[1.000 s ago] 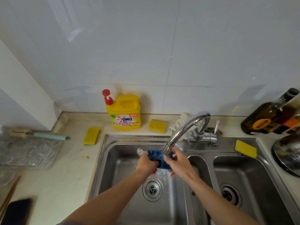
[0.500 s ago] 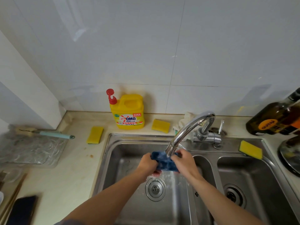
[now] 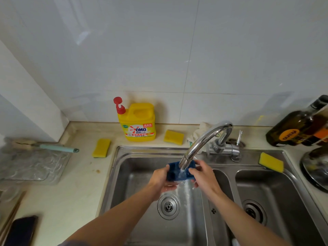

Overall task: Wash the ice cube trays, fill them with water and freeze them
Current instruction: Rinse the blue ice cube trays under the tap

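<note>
Got my left hand (image 3: 160,178) and right hand (image 3: 202,174) gripping the blue ice tray (image 3: 174,172) under the tap (image 3: 204,141). Wet silicone's slippery, so it could drop into the sink (image 3: 142,174).

bright, even light across your view
glare streaks the wall tiles (image 3: 83,36) and the faucet (image 3: 204,139); shadows are faint; your wide lens bends the edges, and the clear tray (image 3: 35,164) at left blurs.
</note>
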{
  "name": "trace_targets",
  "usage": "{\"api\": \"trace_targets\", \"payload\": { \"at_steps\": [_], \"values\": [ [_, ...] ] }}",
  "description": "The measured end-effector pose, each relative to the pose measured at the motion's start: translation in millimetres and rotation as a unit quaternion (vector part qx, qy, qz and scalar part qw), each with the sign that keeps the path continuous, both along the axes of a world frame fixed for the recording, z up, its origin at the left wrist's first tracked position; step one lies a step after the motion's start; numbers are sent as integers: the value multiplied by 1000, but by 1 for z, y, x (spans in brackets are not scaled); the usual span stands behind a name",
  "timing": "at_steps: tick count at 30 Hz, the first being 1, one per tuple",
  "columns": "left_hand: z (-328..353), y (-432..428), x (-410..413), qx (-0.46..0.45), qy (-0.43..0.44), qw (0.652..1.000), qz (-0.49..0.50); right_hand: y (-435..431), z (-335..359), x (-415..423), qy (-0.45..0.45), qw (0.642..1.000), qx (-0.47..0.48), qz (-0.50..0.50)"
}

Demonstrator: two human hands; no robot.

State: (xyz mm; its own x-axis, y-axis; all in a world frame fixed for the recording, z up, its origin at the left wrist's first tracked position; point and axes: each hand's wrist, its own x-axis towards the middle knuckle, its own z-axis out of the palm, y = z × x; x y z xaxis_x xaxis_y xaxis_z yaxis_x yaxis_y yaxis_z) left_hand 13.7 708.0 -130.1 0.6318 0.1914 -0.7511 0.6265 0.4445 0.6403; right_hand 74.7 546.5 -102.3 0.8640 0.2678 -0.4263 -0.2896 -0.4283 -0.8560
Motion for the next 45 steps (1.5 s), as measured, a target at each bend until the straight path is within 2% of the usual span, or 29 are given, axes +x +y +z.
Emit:
{"api": "trace_targets", "payload": {
  "at_steps": [11,19,22,26,31,36,40,45],
  "values": [
    [1,-11,0,-107,-19,994,6,-12,14,2,-53,998,20,-29],
    [-2,-12,-2,-82,-40,995,44,-17,18,-3,-46,997,26,-59],
    [0,-10,-3,-39,-38,997,50,-16,15,-4,-10,998,25,-58],
    [6,0,-6,63,-34,996,49,-8,3,-7,110,989,67,-67],
    [15,14,-15,186,-90,978,14,7,-8,-12,213,962,146,-85],
    [27,21,-16,295,-124,947,-8,21,-4,-10,242,942,210,-103],
    [30,20,-15,325,-146,934,-5,25,1,-6,246,934,239,-102],
    [27,20,-13,334,-160,929,10,26,3,-3,237,938,231,-104]
  ]
}}
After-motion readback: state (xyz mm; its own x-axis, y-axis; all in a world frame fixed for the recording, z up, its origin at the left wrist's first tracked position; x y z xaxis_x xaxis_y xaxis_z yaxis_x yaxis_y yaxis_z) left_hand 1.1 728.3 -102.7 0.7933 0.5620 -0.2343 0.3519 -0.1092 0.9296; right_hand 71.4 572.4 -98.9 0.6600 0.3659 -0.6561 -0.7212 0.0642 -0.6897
